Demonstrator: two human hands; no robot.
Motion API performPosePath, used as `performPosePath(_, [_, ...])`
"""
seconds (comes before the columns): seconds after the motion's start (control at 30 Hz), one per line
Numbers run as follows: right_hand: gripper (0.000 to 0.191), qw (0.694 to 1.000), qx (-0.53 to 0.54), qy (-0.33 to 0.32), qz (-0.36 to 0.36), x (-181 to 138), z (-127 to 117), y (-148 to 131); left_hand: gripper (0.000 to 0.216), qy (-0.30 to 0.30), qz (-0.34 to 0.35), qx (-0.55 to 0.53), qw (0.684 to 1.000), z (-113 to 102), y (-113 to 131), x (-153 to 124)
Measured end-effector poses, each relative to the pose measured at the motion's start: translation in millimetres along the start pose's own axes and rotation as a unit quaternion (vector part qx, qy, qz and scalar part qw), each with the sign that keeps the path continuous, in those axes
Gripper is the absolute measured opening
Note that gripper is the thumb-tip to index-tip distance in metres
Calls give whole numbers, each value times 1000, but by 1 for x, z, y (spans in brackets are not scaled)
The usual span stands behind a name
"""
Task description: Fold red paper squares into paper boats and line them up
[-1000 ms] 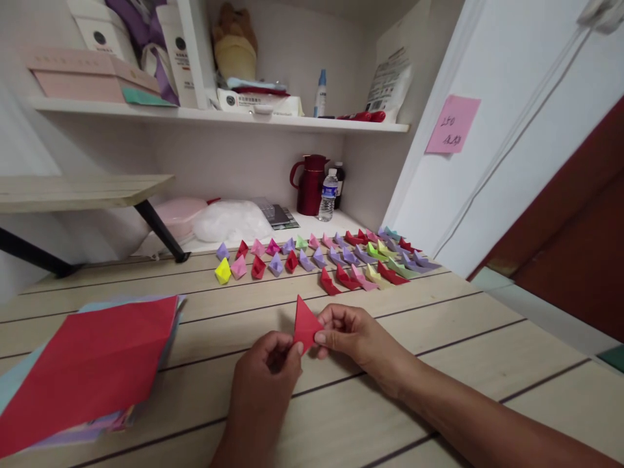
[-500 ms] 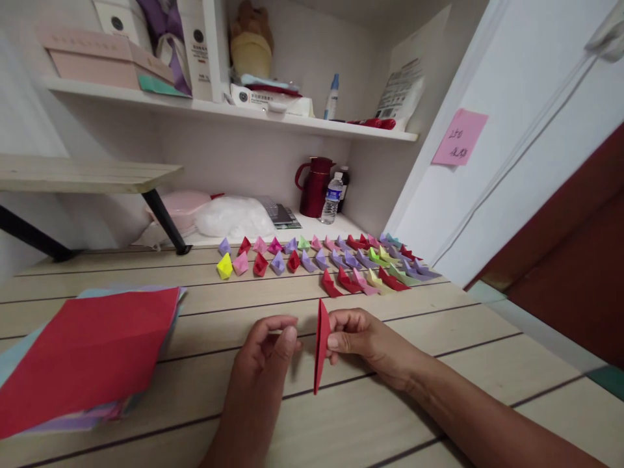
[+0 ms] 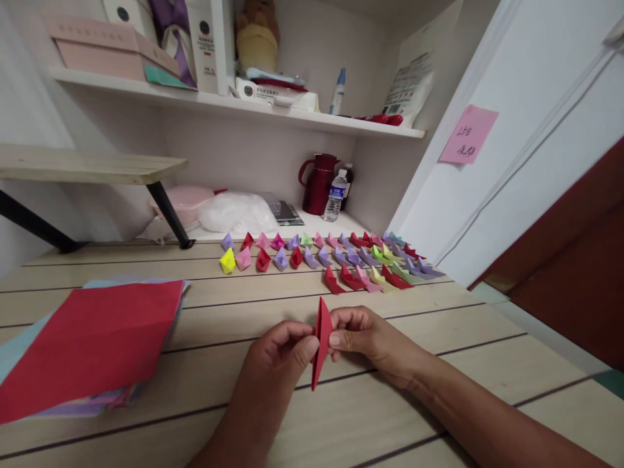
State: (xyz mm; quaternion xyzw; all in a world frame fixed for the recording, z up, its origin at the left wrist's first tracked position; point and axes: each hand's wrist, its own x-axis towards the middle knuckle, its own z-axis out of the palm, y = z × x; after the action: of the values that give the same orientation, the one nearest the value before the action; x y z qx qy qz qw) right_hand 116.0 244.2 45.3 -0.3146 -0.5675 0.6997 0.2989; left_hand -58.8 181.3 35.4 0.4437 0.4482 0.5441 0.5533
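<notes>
Both of my hands pinch a folded red paper piece (image 3: 321, 341), seen edge-on and held upright just above the wooden table (image 3: 429, 338). My left hand (image 3: 283, 354) grips its left side with thumb and fingers closed. My right hand (image 3: 363, 338) grips its right side, fingers curled. Beyond the hands, several small folded paper boats (image 3: 331, 260) in red, purple, pink, green and yellow stand in rows.
A stack of coloured paper sheets with a red sheet on top (image 3: 92, 341) lies at the left. A dark red jug (image 3: 319, 183) and a water bottle (image 3: 335, 195) stand at the back. A shelf (image 3: 234, 107) with boxes hangs above. A wooden bench top (image 3: 88, 166) juts in at left.
The red paper piece turned from flat-faced to edge-on. My left hand let go of it for a moment and now pinches it again.
</notes>
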Motion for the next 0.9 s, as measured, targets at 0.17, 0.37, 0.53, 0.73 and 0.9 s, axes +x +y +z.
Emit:
performPosePath(0.17, [28,1000,-13,-5,-2,0,-3,2,24,-30,-2,23,999,-5,5,0])
performPosePath(0.37, [25,1000,-14,-21,-9,-2,-1,2,21,-18,-8,12,1000,3,4,-1])
performPosePath(0.53, [29,999,-37,-25,-11,-2,3,2,16,10,-6,30,999,9,-3,-1])
performPosePath(0.73, [34,991,-123,28,-48,-3,12,5,17,88,15,151,985,1,-21,2])
performPosePath(0.9, [38,966,-164,156,-127,-7,25,8,18,180,48,201,962,-9,-14,2])
